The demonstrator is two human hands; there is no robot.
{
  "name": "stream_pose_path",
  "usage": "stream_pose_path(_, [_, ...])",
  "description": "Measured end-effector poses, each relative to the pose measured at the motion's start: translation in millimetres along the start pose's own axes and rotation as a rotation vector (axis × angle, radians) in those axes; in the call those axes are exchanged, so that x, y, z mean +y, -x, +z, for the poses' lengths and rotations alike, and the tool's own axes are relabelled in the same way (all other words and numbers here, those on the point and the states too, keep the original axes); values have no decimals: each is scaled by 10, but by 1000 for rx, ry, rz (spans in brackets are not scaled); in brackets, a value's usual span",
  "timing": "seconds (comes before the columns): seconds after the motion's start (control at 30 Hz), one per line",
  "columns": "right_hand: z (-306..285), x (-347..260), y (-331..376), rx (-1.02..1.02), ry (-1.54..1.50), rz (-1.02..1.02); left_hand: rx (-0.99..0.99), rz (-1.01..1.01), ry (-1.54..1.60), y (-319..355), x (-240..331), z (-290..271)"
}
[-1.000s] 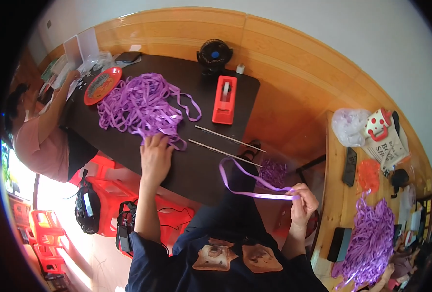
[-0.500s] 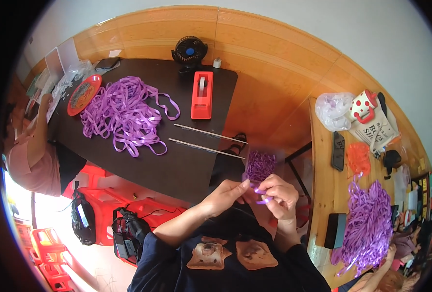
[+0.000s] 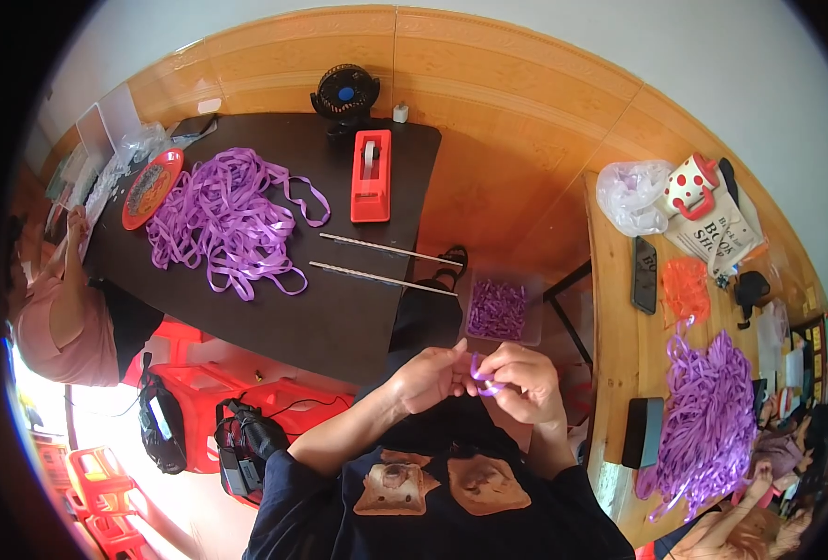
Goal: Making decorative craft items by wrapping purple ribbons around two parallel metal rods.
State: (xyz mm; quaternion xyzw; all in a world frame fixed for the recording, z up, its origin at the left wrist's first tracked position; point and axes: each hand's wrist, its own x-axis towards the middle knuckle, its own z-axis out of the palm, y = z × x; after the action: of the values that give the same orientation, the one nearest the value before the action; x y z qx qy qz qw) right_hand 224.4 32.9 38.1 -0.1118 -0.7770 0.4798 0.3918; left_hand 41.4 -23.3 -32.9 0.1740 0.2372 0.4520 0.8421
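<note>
Where pinched before, ribbon (image 3: 485,380) unchanged.

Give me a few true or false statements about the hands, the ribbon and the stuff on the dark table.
1. Both hands pinch one small purple ribbon piece between them. True: left hand and right hand meet on it.
2. The tape dispenser on the dark table is blue. False: it is red.
3. A loose purple ribbon pile lies on the dark table. True.
4. The two thin rods lie inside the clear box. False: they lie on the table; the box holds purple pieces.
5. The small fan is black. True.
</note>
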Motion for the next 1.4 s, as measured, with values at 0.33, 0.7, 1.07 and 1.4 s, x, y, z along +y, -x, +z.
stream_pose_path(0.33, [-205, 123, 276, 44, 241, 285, 175, 140, -166, -16, 103, -25])
stream_pose_path(0.7, [-51, 563, 33, -133, -99, 242, 224, 220, -614, 113, 59, 162])
stream_pose_path(1.07, [-60, 353, 27, -125, -16, 111, 114, 237, -632, 228, 143, 209])
stream_pose_path(1.4, [6, 170, -65, -156, 66, 52, 212, 848, -1577, 358, 174, 449])
